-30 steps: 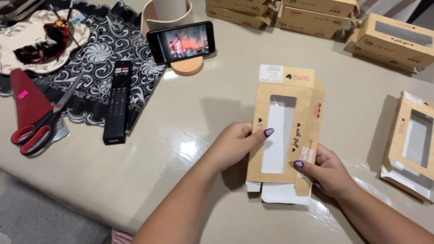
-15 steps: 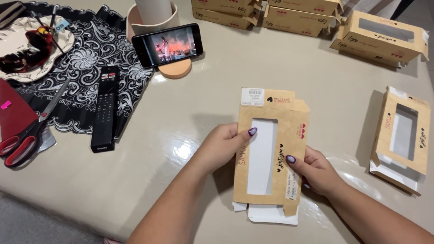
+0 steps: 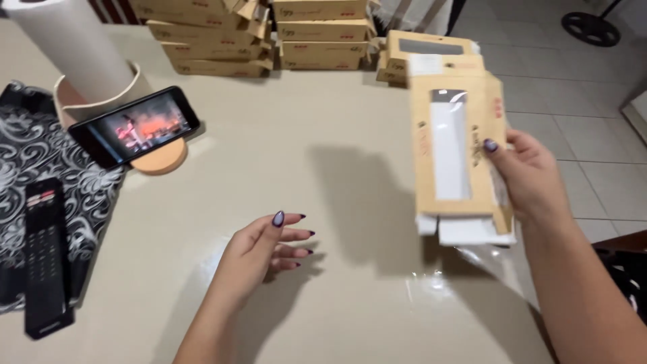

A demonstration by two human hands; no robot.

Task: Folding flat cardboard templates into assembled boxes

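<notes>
A flat brown cardboard box [image 3: 458,152] with a long clear window down its middle is held upright in the air, above the right side of the worktop [image 3: 317,168]. White flaps hang out of its lower end. The right hand [image 3: 529,175] grips it along its right edge, thumb on the front face and the other fingers behind it. The box throws a dark shadow on the worktop just to its left.

The left hand [image 3: 259,253] holds nothing; it hovers low over the worktop, well apart from the box, fingers loosely curled and pointing right.

At the far edge of the worktop lie stacks of similar brown boxes [image 3: 256,34], and one more windowed box [image 3: 431,50] sits just behind the held one. To the left, a phone [image 3: 135,126] with a lit screen leans on a round wooden stand [image 3: 162,162], with a white roll [image 3: 67,47] standing in a holder behind it. A black remote control [image 3: 46,256] rests on a black-and-white patterned cloth [image 3: 40,168] at the left edge.
</notes>
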